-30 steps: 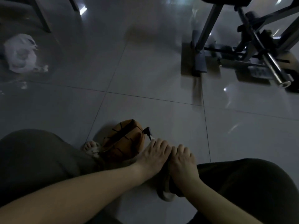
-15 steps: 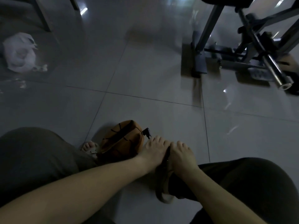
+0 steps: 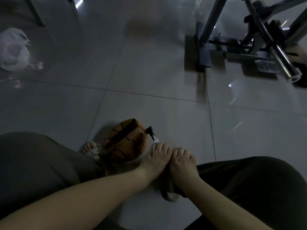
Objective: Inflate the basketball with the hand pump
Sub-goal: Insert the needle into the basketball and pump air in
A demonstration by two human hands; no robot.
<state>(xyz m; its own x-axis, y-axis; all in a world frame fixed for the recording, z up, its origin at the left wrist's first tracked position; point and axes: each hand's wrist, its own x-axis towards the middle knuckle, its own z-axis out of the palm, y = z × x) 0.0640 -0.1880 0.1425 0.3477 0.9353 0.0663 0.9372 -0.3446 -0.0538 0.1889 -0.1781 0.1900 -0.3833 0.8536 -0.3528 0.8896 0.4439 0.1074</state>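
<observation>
The person sat low on the glossy tiled floor (image 3: 149, 72), knees apart. A limp, half-flat basketball (image 3: 126, 141) lay on the tiles against a sandalled foot (image 3: 92, 150). The hand pump (image 3: 151, 132) showed only its black nozzle end at the ball's right edge; the rest was hidden under the hands. The left hand (image 3: 157, 156) and right hand (image 3: 182, 161) sat pressed side by side, each grip curled down around the pump. A white plastic bag (image 3: 13, 50) lay far off left, and a metal exercise frame (image 3: 249, 39) stood well apart at the right.
</observation>
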